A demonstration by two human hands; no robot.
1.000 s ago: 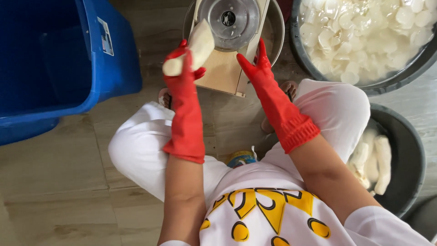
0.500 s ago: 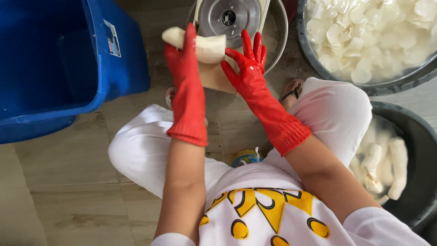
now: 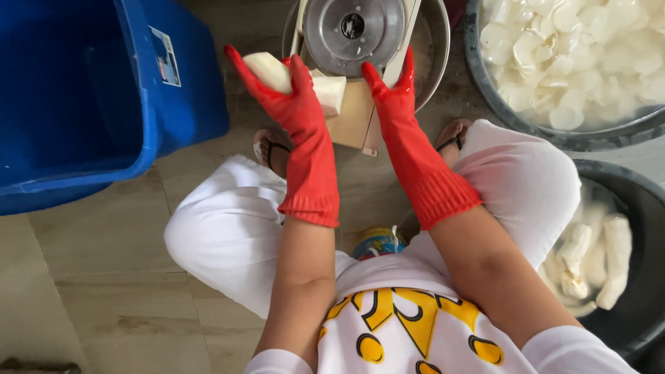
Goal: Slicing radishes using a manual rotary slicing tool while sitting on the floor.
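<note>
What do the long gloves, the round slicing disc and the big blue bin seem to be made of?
Gloves: probably rubber, glossy red with ribbed cuffs.
Slicing disc: metal, likely steel; dull grey sheen around a dark centre hub.
Bin: moulded plastic; smooth, uniform blue, rounded rim.

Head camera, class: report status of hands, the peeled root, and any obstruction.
Left hand grips peeled white root beside slicer disc. Right hand open, against slicer's wooden frame. Nothing between root and disc.
</note>
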